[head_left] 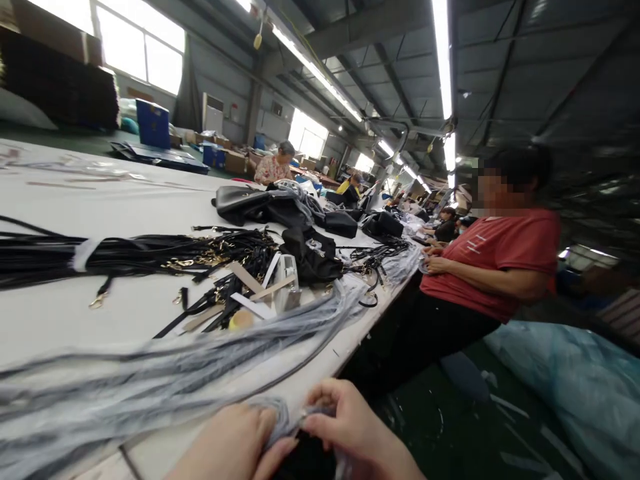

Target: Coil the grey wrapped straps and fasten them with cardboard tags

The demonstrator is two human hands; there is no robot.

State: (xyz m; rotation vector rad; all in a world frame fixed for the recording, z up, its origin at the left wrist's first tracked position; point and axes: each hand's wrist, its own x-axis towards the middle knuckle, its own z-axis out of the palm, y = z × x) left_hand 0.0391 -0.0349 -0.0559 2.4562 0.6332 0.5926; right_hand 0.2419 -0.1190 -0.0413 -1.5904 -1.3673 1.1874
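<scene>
Windows glaring; right edge dim, perhaps blurred.

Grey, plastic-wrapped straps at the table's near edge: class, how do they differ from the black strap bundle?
The grey, plastic-wrapped straps fan out; the black strap bundle is bound by a white band. Grey ones wear translucent film; black ones look bare. Both lie on the white table.

My left hand and right hand make two; I count one grey wrapped loop, one red-shirted person, one white band.
</scene>
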